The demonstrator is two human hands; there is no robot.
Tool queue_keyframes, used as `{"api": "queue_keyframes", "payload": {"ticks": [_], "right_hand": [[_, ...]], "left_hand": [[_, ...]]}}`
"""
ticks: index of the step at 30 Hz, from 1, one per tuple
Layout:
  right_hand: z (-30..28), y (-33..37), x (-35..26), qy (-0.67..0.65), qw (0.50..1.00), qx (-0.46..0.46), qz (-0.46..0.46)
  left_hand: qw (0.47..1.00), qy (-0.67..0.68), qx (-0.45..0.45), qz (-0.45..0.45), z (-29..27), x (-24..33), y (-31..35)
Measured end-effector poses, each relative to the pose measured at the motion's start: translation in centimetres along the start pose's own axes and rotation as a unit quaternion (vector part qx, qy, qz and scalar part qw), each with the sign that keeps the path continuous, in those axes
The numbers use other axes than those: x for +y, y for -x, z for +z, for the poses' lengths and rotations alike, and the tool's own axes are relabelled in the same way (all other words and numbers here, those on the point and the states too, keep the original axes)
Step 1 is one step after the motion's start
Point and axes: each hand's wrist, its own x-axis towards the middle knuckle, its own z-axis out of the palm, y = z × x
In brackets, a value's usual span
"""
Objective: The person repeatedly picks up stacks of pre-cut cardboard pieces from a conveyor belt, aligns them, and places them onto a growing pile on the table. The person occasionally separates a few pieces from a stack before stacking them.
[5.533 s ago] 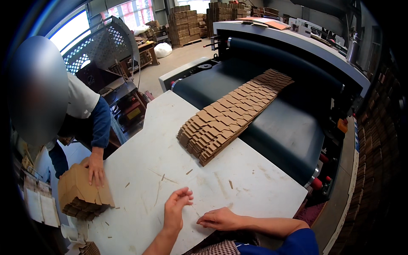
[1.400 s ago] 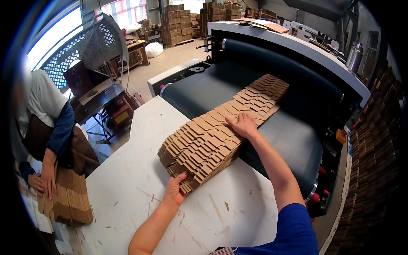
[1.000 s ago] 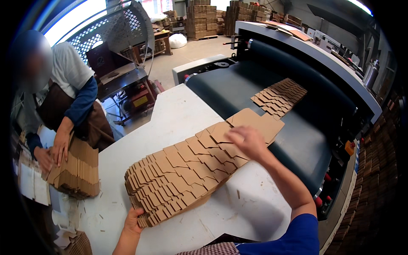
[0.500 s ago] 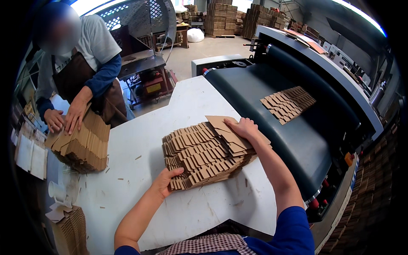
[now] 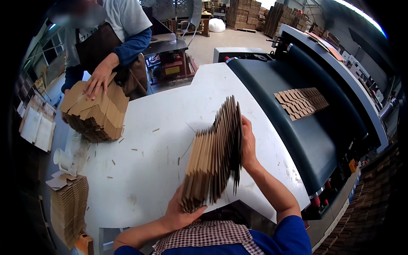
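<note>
A thick stack of brown die-cut cardboard pieces [image 5: 211, 157] is gripped between my two hands, tipped on edge above the white table. My left hand [image 5: 177, 211] holds its lower near corner, with the thumb along the bottom edge. On the stack's right face lies my right hand [image 5: 247, 142]; part of its fingers is hidden behind the cardboard. The pieces stand nearly vertical and fan slightly apart along the top. Across the table to the left, a co-worker's hand [image 5: 98, 80] rests on another stack of cardboard pieces [image 5: 95, 112].
The white tabletop [image 5: 148, 174] carries scattered cardboard scraps. To the right, a dark green conveyor belt [image 5: 297, 140] bears a spread row of cardboard pieces [image 5: 302, 102]. At the left edge stand a white cup [image 5: 63, 159] and a tall cardboard stack [image 5: 70, 204]. Bundled cardboard [image 5: 244, 15] is piled behind.
The stack has turned from lying slanted to standing on edge, closer to my body. My right hand has shifted from its top to its right side. The head view has shifted too.
</note>
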Motion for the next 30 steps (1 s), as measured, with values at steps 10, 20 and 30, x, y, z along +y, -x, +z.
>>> {"api": "queue_keyframes", "payload": {"ticks": [10,20,30], "right_hand": [[-4.9,6.5,1.7,-0.017,0.991,-0.098,0.088],[-6.0,6.0,-1.9,0.098,0.977,-0.144,0.125],[-9.4,7.8,-6.2,0.126,0.941,-0.193,0.248]], "left_hand": [[0.991,0.124,-0.045,0.037,-4.2,-5.3,-7.7],[0.832,0.461,-0.297,-0.082,-0.4,-2.1,-28.2],[0.759,0.408,-0.498,-0.097,2.7,3.3,-26.4]]}}
